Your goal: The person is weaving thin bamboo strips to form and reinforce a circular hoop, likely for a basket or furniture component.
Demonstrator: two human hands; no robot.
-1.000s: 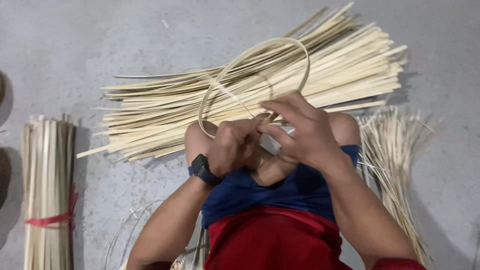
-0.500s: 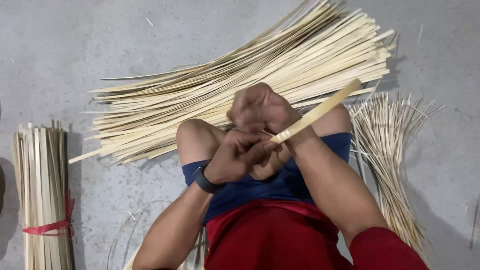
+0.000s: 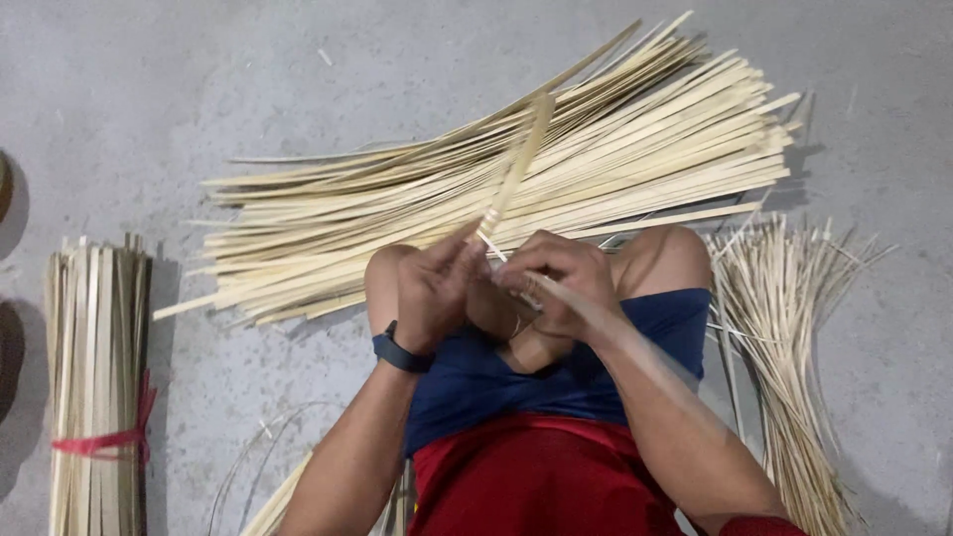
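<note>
i am watching both hands working close together over the knees, and the picture is differing from half a second back: the bamboo strip (image 3: 518, 164) was pointing out to the right across the right forearm then, and now it is standing up and away from the fingers, leaning a little right, its far end lying over the big heap. a second ago it was bent round in a hoop above the hands; that hoop is no longer showing.

the left hand (image 3: 429, 290) is curling shut around the lower end of the strip, thumb and forefinger pinching it just where it leaves the fist, a dark band sitting on the wrist. the right hand (image 3: 556, 283) is closing beside it, knuckles up, fingers folded down on the same strip's lower part, touching the left hand; the right forearm is blurring.

the strip is flat, thin, pale yellow and smooth-edged. beyond the hands the loose pile of strips (image 3: 615, 169) is fanning across the grey concrete floor (image 3: 199, 89), long flat slats of the same pale colour. to the right a sheaf of finer splints (image 3: 794, 337) is spreading like a brush. far left a tied bundle (image 3: 94, 377) of slats is lying straight, bound with a red band (image 3: 99, 439). blue shorts and a red shirt are filling the bottom.
</note>
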